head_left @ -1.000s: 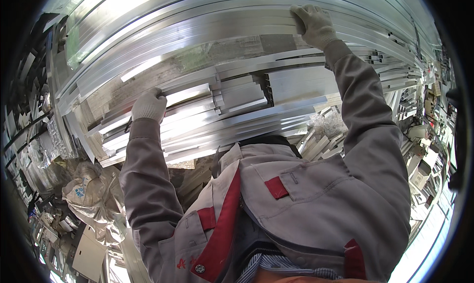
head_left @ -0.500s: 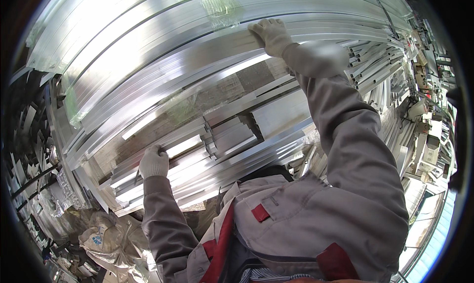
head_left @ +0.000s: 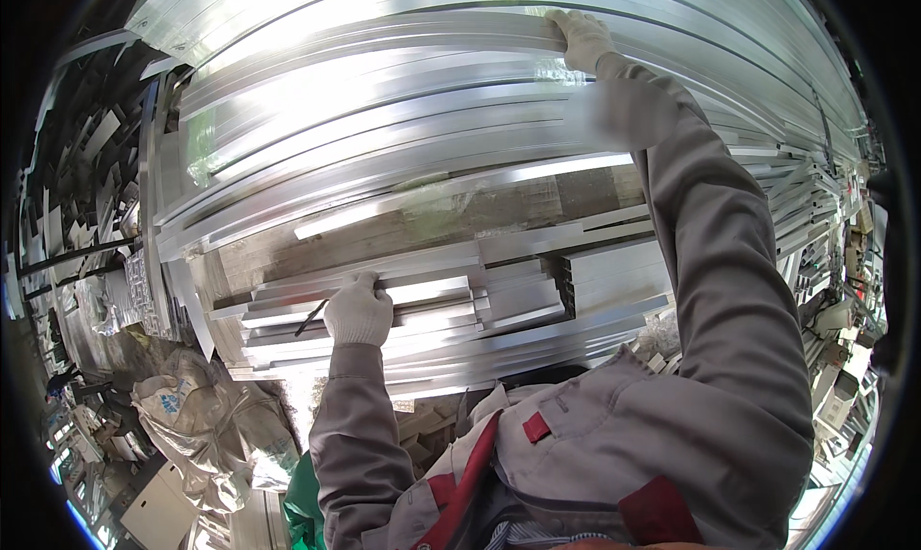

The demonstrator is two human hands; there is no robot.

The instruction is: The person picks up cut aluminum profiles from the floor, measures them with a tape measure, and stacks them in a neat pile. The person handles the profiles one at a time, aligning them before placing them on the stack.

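Observation:
Both my hands wear pale knit gloves. My right hand point(head_left: 583, 40) reaches far out, its fingers curled over the edge of a long silvery metal profile point(head_left: 413, 40), which lies across other long profiles. My left hand point(head_left: 358, 310) is closed and rests on a nearer stack of shorter metal strips point(head_left: 422, 344). Out of it, to the left, sticks a thin dark pen-like stick point(head_left: 310, 318). The fingertips of this hand are partly hidden by its back.
Bare boards point(head_left: 288, 243) show between the far profiles and the near stack. A crumpled whitish sack point(head_left: 211, 416) lies at the lower left. Metal offcuts point(head_left: 91, 157) fill the left side. More profile ends point(head_left: 806, 200) and clutter crowd the right.
My right hand has moved the long profile farther away, across the other profiles. My left hand has stayed by the near strips, with the stick still in it. The view has shifted.

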